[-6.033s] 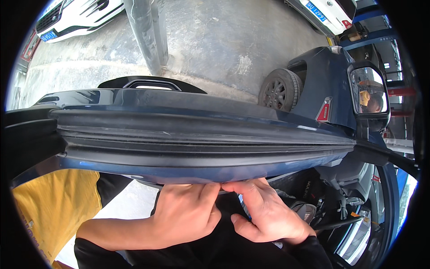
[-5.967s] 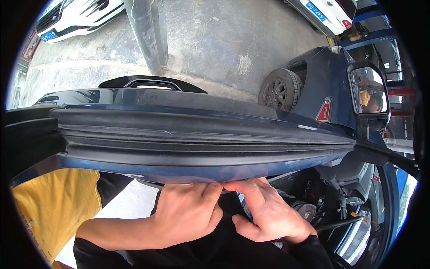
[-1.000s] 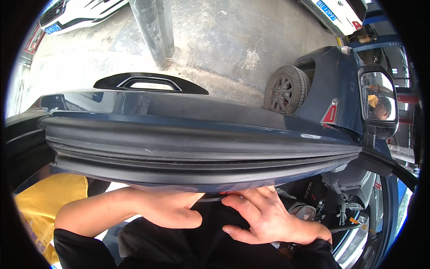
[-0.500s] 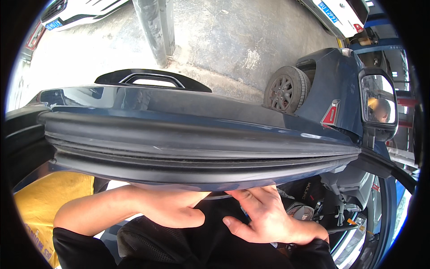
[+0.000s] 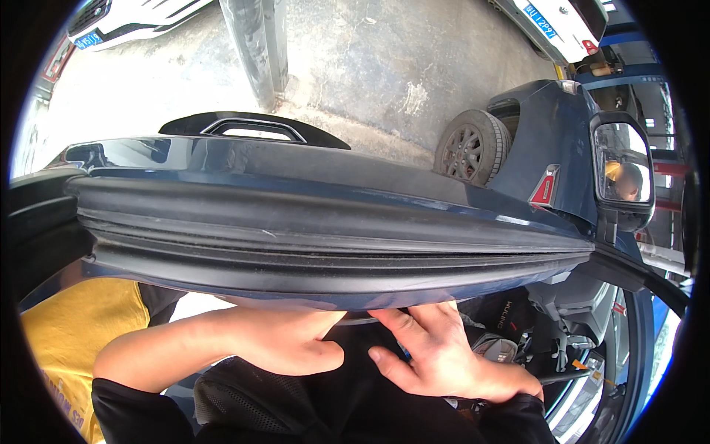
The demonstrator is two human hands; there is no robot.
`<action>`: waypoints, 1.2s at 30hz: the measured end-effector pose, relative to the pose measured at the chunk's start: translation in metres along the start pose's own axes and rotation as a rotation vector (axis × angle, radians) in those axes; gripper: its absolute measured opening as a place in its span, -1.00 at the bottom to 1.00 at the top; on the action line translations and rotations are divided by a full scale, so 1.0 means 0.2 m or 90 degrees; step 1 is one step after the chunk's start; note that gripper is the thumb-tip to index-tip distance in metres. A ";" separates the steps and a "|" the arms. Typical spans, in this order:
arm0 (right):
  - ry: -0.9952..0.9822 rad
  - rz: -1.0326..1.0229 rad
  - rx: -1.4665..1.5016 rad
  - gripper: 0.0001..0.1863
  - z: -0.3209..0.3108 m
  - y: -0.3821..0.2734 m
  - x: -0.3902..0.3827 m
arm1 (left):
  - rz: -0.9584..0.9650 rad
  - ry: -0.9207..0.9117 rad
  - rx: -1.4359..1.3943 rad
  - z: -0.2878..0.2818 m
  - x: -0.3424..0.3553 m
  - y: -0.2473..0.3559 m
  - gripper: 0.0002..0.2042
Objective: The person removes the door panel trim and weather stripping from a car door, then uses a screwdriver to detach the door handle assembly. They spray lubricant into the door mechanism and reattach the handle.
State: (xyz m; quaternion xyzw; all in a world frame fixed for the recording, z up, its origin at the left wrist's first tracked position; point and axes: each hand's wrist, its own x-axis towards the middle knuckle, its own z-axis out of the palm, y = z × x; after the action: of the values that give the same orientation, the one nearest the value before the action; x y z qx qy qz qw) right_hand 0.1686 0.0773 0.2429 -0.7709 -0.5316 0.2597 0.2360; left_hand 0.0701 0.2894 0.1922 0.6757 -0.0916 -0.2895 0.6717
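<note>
A dark blue car door [image 5: 355,172] runs across the view, with black rubber seals [image 5: 325,222] along its top edge. My left hand [image 5: 296,344] is reaching under the lower blue lip of this edge, thumb showing and fingers hidden. To its right, my right hand [image 5: 425,351] has its fingers spread, their tips touching the underside of the lip or just beneath it, the thumb hanging apart. What lies behind the lip at both hands' fingertips is hidden.
A wheel [image 5: 473,148], a side mirror [image 5: 621,163] and interior parts [image 5: 584,303] stand to the right. Beyond the door are a grey post [image 5: 259,52] and two white cars [image 5: 126,22] [image 5: 555,29], parked on concrete. Yellow fabric [image 5: 81,340] is at lower left.
Since six seconds ago my left hand has slid farther under the lip and left, hiding its fingers. In the last second my right forefinger has risen to the lip.
</note>
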 end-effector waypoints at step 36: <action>0.097 0.139 -0.181 -0.60 0.17 -0.11 0.10 | 0.012 0.128 0.181 0.04 -0.01 0.02 -0.68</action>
State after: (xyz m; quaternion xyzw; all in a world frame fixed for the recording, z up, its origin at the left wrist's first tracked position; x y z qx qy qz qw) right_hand 0.1377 0.1062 0.2276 -0.8670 -0.4566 0.1467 0.1351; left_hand 0.0652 0.2822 0.1965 0.7887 -0.0702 -0.1983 0.5777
